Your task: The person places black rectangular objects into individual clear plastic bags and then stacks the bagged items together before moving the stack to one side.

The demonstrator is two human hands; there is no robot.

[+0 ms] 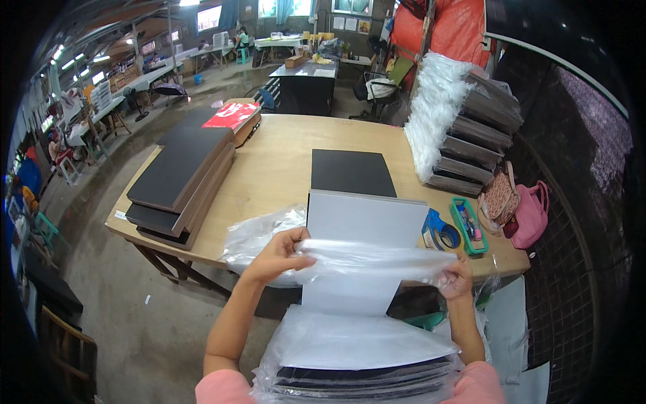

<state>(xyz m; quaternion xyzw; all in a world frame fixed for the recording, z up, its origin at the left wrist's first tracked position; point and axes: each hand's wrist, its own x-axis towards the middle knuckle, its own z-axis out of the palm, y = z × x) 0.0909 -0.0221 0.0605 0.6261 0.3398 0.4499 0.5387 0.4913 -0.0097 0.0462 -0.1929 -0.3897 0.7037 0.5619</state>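
Note:
A clear plastic bag [377,259] is stretched crosswise between my two hands over a white board [367,219]. My left hand [278,257] pinches the bag's left edge, thumb and fingers closed. On the other side my right hand [457,277] grips the bag's right edge in curled fingers. The white board extends past the bag both above and below. Behind it, a black board [351,172] lies on the table. More loose clear plastic [259,236] lies beside my left hand. Closest to me is a stack of plastic-wrapped boards [363,343], between my forearms.
The wooden table [269,158] carries a stack of black boards [182,161] at left, with a red-and-white packet [232,114] behind. At right are a blue tape dispenser [441,232], a green basket [470,225], bags including a pink one [531,215], and tall wrapped stacks [437,114].

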